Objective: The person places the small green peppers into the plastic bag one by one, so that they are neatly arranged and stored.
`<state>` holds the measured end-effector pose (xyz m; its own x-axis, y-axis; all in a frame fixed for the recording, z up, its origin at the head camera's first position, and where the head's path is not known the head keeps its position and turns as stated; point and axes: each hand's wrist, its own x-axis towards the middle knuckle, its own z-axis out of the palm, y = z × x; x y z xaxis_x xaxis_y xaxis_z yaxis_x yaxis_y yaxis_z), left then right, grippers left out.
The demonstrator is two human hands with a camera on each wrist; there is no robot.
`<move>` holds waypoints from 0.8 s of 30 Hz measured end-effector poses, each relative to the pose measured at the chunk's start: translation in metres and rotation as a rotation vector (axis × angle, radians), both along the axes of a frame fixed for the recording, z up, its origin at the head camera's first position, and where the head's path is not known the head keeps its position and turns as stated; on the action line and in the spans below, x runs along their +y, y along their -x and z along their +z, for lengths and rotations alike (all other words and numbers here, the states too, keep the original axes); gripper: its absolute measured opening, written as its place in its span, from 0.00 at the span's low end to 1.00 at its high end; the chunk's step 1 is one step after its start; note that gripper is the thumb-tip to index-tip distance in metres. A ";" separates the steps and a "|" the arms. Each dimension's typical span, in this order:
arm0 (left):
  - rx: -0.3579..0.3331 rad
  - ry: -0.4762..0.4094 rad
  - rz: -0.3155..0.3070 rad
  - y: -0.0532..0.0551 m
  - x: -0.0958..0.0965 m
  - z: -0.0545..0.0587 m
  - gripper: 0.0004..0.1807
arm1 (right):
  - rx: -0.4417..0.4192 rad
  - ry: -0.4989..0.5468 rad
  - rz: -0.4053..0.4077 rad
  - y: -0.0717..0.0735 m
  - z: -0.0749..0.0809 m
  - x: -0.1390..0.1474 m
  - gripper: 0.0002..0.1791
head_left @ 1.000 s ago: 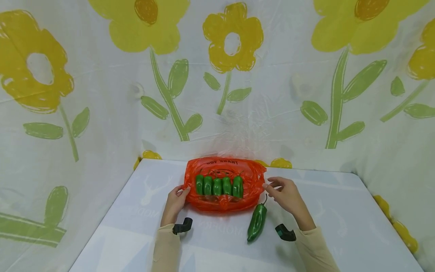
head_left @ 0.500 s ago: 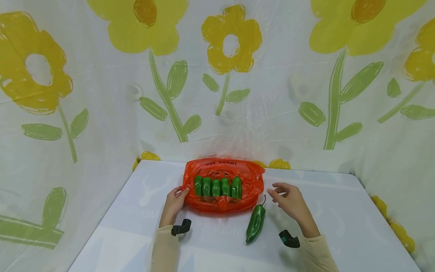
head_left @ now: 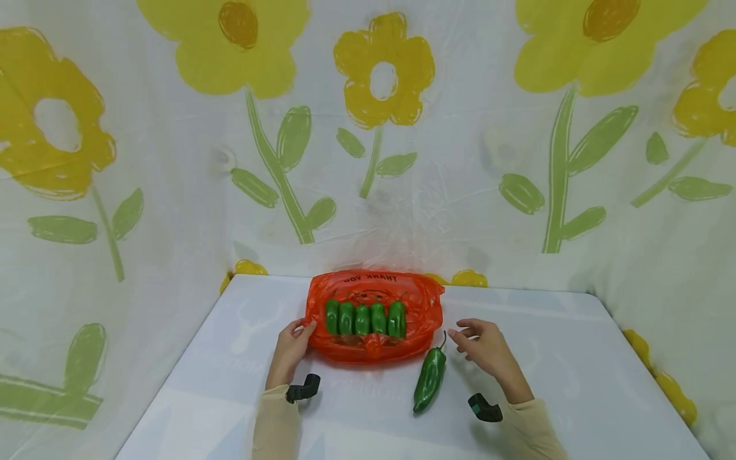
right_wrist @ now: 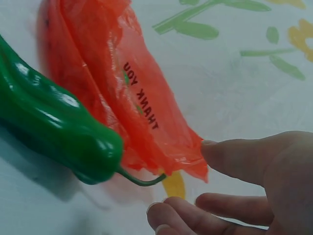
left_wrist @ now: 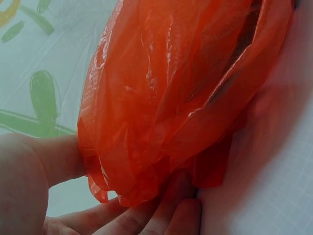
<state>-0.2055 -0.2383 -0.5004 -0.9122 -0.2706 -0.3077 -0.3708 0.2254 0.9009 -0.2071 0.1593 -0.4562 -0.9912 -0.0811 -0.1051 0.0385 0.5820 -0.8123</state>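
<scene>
A red plastic bag (head_left: 425, 319) printed "THANK YOU" lies with its mouth spread toward me, and several green peppers (head_left: 362, 319) stand in a row inside. My left hand (head_left: 290, 351) holds the bag's left edge; in the left wrist view the thumb is on one side of the crumpled red film (left_wrist: 146, 88) and the fingers are under it. One loose green pepper (head_left: 429, 380) lies on the table at the bag's front right, its thin stem pointing away from me. Beside that stem hovers my right hand (head_left: 485, 351), holding nothing, fingers relaxed and thumb apart from them (right_wrist: 254, 176).
The white table (head_left: 563, 370) carries faint printed patterns. Behind it hangs a white curtain (head_left: 460, 211) with yellow flowers, close to the bag's back edge. A black wrist device (head_left: 485, 407) sits on the right forearm, and another (head_left: 303, 388) on the left.
My right hand has left the bag's right edge, drawn back to the right, then come lower beside the loose pepper's stem. My left hand stays at the bag's left edge.
</scene>
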 end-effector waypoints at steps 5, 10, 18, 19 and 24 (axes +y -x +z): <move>0.001 0.002 0.000 0.000 0.000 -0.001 0.38 | -0.048 -0.013 0.021 0.000 -0.006 -0.007 0.28; -0.003 0.006 -0.001 0.000 0.000 -0.001 0.38 | -0.100 -0.027 0.033 0.000 -0.013 -0.010 0.26; 0.000 0.005 -0.001 0.001 0.000 -0.003 0.38 | -0.159 -0.026 0.069 0.001 -0.022 -0.011 0.25; 0.004 0.004 -0.002 0.001 0.000 -0.003 0.38 | -0.165 -0.028 0.074 0.001 -0.022 -0.011 0.26; 0.014 0.006 -0.003 0.000 0.001 -0.002 0.38 | -0.165 -0.026 0.121 0.000 -0.022 -0.013 0.26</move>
